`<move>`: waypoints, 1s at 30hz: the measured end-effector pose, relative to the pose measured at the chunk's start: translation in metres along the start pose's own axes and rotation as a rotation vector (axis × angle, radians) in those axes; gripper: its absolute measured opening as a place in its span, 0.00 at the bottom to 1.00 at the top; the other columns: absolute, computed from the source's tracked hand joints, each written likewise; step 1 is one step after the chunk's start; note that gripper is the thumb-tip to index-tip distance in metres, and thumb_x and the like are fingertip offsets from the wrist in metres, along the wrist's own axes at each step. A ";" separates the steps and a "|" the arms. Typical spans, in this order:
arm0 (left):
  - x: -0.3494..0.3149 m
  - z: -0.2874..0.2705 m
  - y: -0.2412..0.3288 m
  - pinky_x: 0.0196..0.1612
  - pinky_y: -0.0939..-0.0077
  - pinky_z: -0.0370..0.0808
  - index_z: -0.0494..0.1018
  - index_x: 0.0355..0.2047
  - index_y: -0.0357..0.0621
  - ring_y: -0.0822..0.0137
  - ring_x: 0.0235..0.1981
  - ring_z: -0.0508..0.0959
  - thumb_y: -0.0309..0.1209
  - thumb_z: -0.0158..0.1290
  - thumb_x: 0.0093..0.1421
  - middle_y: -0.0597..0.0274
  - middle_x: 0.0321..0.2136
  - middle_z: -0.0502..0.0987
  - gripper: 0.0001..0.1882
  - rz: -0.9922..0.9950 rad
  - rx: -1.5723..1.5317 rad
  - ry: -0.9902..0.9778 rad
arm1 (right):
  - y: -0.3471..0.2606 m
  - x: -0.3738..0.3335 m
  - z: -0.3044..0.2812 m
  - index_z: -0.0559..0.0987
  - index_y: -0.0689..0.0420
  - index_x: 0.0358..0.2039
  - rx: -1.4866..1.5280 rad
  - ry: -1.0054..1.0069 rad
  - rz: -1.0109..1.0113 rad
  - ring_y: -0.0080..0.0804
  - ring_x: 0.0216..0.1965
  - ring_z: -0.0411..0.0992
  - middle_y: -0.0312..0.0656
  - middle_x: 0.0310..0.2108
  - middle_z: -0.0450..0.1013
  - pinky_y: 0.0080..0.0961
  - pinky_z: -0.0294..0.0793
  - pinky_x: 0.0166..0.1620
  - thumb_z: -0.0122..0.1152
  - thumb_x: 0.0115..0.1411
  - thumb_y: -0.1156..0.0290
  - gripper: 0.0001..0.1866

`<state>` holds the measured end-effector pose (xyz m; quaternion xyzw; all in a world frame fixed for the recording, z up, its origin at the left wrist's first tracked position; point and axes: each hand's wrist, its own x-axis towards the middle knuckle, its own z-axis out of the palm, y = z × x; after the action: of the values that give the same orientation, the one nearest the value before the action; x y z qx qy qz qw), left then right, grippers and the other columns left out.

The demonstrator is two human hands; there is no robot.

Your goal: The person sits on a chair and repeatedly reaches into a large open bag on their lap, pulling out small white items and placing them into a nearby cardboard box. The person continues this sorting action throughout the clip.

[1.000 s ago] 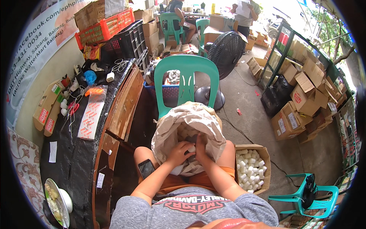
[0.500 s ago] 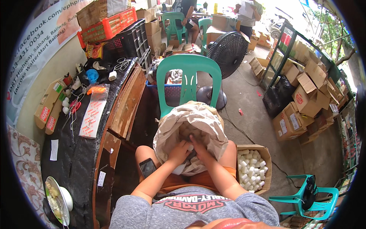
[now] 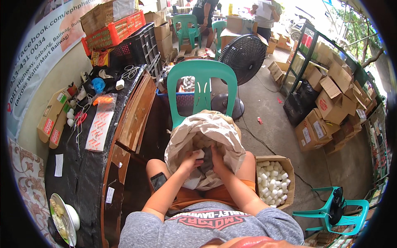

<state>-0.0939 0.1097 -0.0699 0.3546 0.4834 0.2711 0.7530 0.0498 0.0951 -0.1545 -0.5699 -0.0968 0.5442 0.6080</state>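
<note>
A large crumpled brown paper bag point(image 3: 231, 142) stands with its mouth toward me, between my knees and against the green plastic chair point(image 3: 175, 95). Both my hands are inside its opening. My left hand point(image 3: 189, 162) is closed around a small white cylinder-like piece point(image 3: 200, 154), whose end shows past the fingers. Just to its right, my right hand point(image 3: 217, 160) is by the bag's inner wall, its fingers partly hidden in shadow. Between the hands is a dark grey patch that I cannot make out. More pale pieces seem to lie deeper in the bag.
At my right stands a cardboard box point(image 3: 291, 182) full of white cylindrical pieces point(image 3: 273, 182). A phone point(image 3: 158, 180) rests on my left thigh. A black-covered table point(image 3: 78, 173) runs along the left. Beyond the chair is a black fan point(image 3: 244, 58); two people are farther back.
My hands have moved apart inside the bag, and the white piece in my left hand shows more clearly. The far person near the green chair has risen to stand.
</note>
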 end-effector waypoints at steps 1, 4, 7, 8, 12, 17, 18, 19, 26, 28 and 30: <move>0.003 0.000 -0.002 0.42 0.65 0.71 0.68 0.37 0.46 0.67 0.29 0.74 0.49 0.49 0.55 0.64 0.30 0.71 0.19 -0.027 -0.208 -0.012 | 0.003 0.003 -0.002 0.63 0.61 0.55 0.005 -0.022 0.001 0.33 0.47 0.65 0.44 0.48 0.66 0.30 0.66 0.49 0.50 0.58 0.47 0.34; 0.012 -0.007 -0.011 0.36 0.67 0.72 0.69 0.32 0.47 0.71 0.23 0.70 0.54 0.45 0.56 0.67 0.25 0.70 0.22 -0.198 -0.556 0.004 | 0.014 0.014 -0.008 0.66 0.59 0.52 -0.003 -0.063 -0.037 0.32 0.45 0.66 0.42 0.45 0.68 0.29 0.66 0.48 0.49 0.58 0.48 0.30; 0.009 -0.004 -0.024 0.31 0.70 0.69 0.67 0.29 0.48 0.73 0.19 0.67 0.55 0.42 0.56 0.70 0.20 0.68 0.22 -0.215 -0.719 0.093 | 0.017 0.018 -0.007 0.68 0.57 0.48 0.009 -0.103 -0.024 0.29 0.42 0.68 0.40 0.41 0.69 0.26 0.67 0.47 0.49 0.59 0.49 0.26; 0.006 0.000 -0.021 0.30 0.70 0.69 0.67 0.28 0.48 0.73 0.18 0.66 0.55 0.41 0.56 0.71 0.20 0.68 0.22 -0.198 -0.738 0.108 | 0.018 0.018 -0.007 0.69 0.57 0.47 0.008 -0.114 -0.024 0.28 0.41 0.68 0.40 0.41 0.69 0.26 0.67 0.46 0.49 0.59 0.50 0.25; -0.021 0.025 0.008 0.28 0.73 0.66 0.66 0.28 0.48 0.72 0.19 0.66 0.54 0.39 0.58 0.70 0.19 0.67 0.22 -0.046 -0.808 0.116 | 0.020 0.018 -0.013 0.66 0.61 0.51 -0.002 -0.139 -0.015 0.30 0.47 0.65 0.42 0.47 0.66 0.26 0.62 0.51 0.48 0.60 0.49 0.29; -0.056 0.048 0.045 0.27 0.73 0.67 0.65 0.36 0.46 0.71 0.22 0.68 0.48 0.38 0.61 0.67 0.22 0.70 0.19 0.420 -0.877 0.105 | 0.004 0.002 -0.005 0.65 0.61 0.52 -0.026 -0.111 0.022 0.30 0.49 0.63 0.42 0.49 0.65 0.26 0.63 0.51 0.48 0.60 0.49 0.30; -0.058 0.054 0.051 0.29 0.73 0.68 0.64 0.40 0.46 0.69 0.24 0.69 0.49 0.39 0.61 0.65 0.26 0.70 0.20 0.562 -0.810 0.106 | 0.011 0.009 -0.006 0.67 0.59 0.50 -0.041 -0.075 -0.003 0.29 0.46 0.65 0.41 0.45 0.67 0.27 0.65 0.48 0.48 0.60 0.50 0.27; -0.059 0.064 0.056 0.31 0.72 0.70 0.63 0.44 0.45 0.68 0.26 0.71 0.49 0.39 0.61 0.62 0.30 0.71 0.22 0.703 -0.739 0.105 | 0.018 0.014 -0.009 0.69 0.57 0.47 -0.056 -0.039 -0.027 0.27 0.43 0.67 0.39 0.41 0.69 0.27 0.68 0.45 0.49 0.60 0.50 0.25; -0.085 0.092 0.062 0.55 0.68 0.62 0.59 0.57 0.42 0.63 0.52 0.67 0.39 0.46 0.58 0.55 0.56 0.61 0.28 0.999 0.328 -0.587 | 0.004 -0.018 -0.009 0.68 0.57 0.49 -0.090 -0.218 -0.104 0.27 0.48 0.65 0.38 0.45 0.68 0.26 0.61 0.52 0.49 0.60 0.52 0.24; -0.061 0.075 0.049 0.52 0.71 0.65 0.66 0.51 0.41 0.66 0.48 0.71 0.32 0.45 0.58 0.56 0.48 0.70 0.20 0.738 0.501 -0.609 | 0.004 -0.021 -0.008 0.68 0.57 0.50 -0.073 -0.234 -0.101 0.27 0.49 0.64 0.38 0.46 0.68 0.26 0.60 0.53 0.50 0.60 0.53 0.24; -0.040 0.060 0.042 0.44 0.65 0.71 0.72 0.38 0.39 0.57 0.39 0.76 0.28 0.46 0.53 0.55 0.35 0.76 0.12 0.782 1.013 -0.389 | 0.006 -0.019 -0.008 0.69 0.57 0.50 -0.035 -0.235 -0.108 0.27 0.50 0.63 0.38 0.46 0.68 0.26 0.58 0.54 0.50 0.59 0.53 0.24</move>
<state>-0.0573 0.0883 0.0016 0.8560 0.2423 0.1947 0.4131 0.0449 0.0747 -0.1523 -0.5068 -0.2075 0.5717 0.6109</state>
